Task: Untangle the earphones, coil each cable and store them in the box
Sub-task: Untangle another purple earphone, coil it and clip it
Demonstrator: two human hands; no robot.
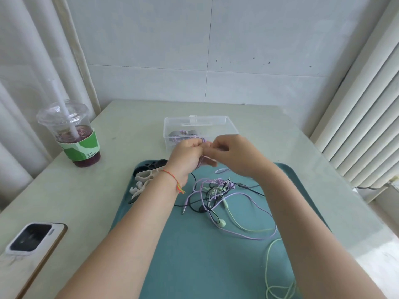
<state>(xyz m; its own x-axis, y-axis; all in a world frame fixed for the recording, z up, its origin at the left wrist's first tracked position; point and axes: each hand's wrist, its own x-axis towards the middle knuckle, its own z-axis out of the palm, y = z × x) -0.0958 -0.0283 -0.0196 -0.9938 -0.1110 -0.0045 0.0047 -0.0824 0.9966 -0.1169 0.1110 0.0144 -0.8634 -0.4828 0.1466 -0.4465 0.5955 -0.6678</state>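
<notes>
On cup sleeve [80, 148]: "DARE TO BE FRESH" | box [172, 124] label unreadable

Box [172, 126] behind tray [194, 255]; cup [75, 143] left.

Both forearms are bare, with no sleeves in view. The left wrist wears a thin braided string bracelet [171, 175], red-orange, with loose yellow, orange and green thread ends hanging off its outer side. The left hand [187, 154] and right hand [232, 151] carry no rings or watch that can be seen.
</notes>
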